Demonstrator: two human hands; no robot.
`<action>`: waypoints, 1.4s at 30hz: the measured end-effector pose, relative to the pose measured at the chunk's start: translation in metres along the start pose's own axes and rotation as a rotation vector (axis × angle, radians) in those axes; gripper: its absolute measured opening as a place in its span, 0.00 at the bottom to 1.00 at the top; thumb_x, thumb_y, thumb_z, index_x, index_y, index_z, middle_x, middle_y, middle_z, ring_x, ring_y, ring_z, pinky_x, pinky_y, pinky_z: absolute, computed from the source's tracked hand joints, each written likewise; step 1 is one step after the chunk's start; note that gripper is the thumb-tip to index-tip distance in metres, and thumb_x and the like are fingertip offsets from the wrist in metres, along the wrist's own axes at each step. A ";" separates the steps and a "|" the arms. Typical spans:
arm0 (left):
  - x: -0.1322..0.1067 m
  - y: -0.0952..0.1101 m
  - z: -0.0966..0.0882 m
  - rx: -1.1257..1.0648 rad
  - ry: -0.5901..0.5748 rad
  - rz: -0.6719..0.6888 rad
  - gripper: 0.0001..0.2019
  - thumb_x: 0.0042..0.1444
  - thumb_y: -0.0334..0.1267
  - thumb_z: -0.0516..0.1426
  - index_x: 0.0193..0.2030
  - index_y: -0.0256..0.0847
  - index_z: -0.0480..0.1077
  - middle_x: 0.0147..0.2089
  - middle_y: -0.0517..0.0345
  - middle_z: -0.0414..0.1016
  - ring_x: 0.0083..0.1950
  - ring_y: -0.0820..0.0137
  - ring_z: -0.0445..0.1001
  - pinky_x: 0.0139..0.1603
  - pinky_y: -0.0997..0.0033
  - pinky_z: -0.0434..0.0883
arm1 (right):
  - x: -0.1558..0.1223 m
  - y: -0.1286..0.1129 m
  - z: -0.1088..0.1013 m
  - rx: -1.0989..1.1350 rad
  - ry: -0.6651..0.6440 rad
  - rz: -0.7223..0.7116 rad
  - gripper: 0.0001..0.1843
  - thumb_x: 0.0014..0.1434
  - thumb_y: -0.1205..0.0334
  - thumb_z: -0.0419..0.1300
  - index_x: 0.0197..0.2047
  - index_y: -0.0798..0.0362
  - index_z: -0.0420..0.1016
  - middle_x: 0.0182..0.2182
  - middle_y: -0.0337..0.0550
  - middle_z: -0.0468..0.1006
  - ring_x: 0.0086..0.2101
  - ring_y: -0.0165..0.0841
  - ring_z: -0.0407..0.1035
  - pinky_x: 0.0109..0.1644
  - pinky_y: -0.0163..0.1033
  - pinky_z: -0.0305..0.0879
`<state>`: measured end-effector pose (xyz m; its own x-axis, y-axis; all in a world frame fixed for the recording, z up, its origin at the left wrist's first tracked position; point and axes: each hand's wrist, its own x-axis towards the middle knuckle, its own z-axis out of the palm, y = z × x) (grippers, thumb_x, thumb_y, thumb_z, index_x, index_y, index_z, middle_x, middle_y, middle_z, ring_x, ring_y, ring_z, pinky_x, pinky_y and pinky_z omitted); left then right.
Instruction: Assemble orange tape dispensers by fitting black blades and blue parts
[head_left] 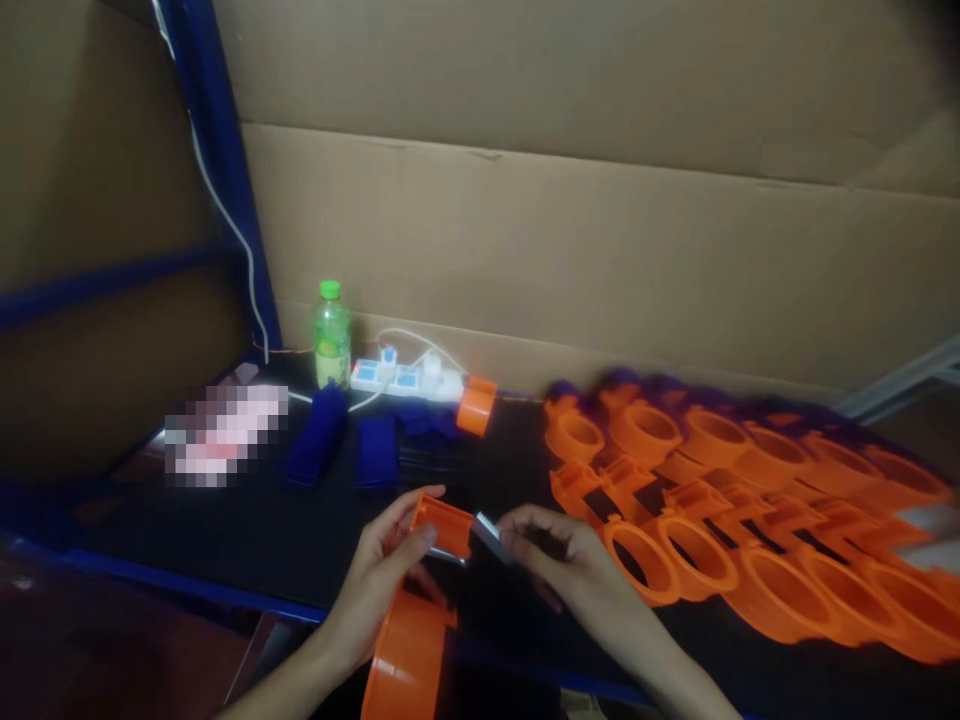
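In the head view, my left hand (pixel 394 545) is closed around an orange plastic part (pixel 409 650), which has a small box-shaped end (pixel 444 527) on top and a wide curved section hanging below. A thin shiny edge shows under the box-shaped end. Between the thumb and fingers of my right hand (pixel 559 550) is a small grey flat piece with a toothed edge (pixel 491 537); its exact kind is unclear. This piece points at the open side of the box-shaped end, close to it. Whether the two touch I cannot tell.
Rows of orange ring-shaped parts (pixel 772 590) lie on the black table (pixel 247 540) to the right. Behind my hands are dark blue pieces (pixel 376 450), a green-capped bottle (pixel 331 340), a power strip (pixel 386 377) with cords and an orange cylinder (pixel 477 405). Cardboard (pixel 570 250) walls the back.
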<state>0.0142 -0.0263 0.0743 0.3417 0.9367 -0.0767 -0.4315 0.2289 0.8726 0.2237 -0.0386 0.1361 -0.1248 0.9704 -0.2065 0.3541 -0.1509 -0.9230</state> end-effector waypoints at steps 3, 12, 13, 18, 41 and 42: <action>-0.001 -0.001 0.000 0.040 -0.011 0.006 0.26 0.60 0.46 0.60 0.64 0.42 0.65 0.41 0.49 0.82 0.24 0.69 0.79 0.26 0.72 0.74 | 0.000 -0.007 -0.005 -0.091 -0.024 -0.044 0.20 0.59 0.44 0.61 0.36 0.55 0.74 0.25 0.35 0.68 0.21 0.23 0.57 0.24 0.30 0.50; -0.001 -0.001 0.003 0.092 -0.025 0.019 0.28 0.61 0.47 0.59 0.64 0.34 0.65 0.22 0.52 0.80 0.22 0.66 0.79 0.22 0.78 0.65 | 0.005 -0.020 -0.019 -0.302 -0.090 -0.157 0.15 0.63 0.50 0.58 0.37 0.53 0.76 0.31 0.39 0.75 0.32 0.29 0.66 0.37 0.33 0.59; -0.001 -0.001 0.003 0.091 -0.017 0.018 0.29 0.61 0.48 0.60 0.64 0.34 0.65 0.22 0.52 0.80 0.22 0.66 0.79 0.22 0.77 0.66 | 0.005 -0.020 -0.019 -0.312 -0.092 -0.163 0.15 0.63 0.50 0.58 0.37 0.53 0.77 0.31 0.39 0.76 0.32 0.30 0.66 0.36 0.34 0.59; -0.002 -0.002 0.005 0.068 -0.052 -0.001 0.30 0.57 0.47 0.63 0.63 0.35 0.66 0.21 0.55 0.80 0.21 0.63 0.80 0.22 0.75 0.70 | 0.003 -0.023 -0.014 -0.413 -0.018 -0.222 0.13 0.64 0.52 0.58 0.37 0.50 0.79 0.33 0.38 0.79 0.31 0.30 0.66 0.34 0.35 0.57; -0.002 -0.007 0.004 0.057 -0.041 0.026 0.28 0.58 0.45 0.63 0.62 0.34 0.66 0.25 0.52 0.82 0.23 0.60 0.82 0.23 0.71 0.74 | 0.026 -0.026 0.015 -0.178 -0.125 -0.224 0.08 0.62 0.58 0.61 0.35 0.54 0.76 0.33 0.40 0.77 0.35 0.31 0.69 0.42 0.36 0.65; -0.002 -0.007 0.004 0.053 -0.035 0.034 0.27 0.58 0.45 0.63 0.61 0.34 0.67 0.27 0.51 0.83 0.23 0.61 0.82 0.23 0.71 0.74 | 0.027 -0.026 0.017 -0.184 -0.117 -0.236 0.08 0.61 0.59 0.61 0.35 0.54 0.76 0.33 0.40 0.77 0.35 0.31 0.69 0.42 0.36 0.65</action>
<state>0.0199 -0.0311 0.0707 0.3568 0.9337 -0.0305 -0.3992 0.1819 0.8986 0.1956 -0.0115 0.1487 -0.3258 0.9446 -0.0392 0.4625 0.1231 -0.8780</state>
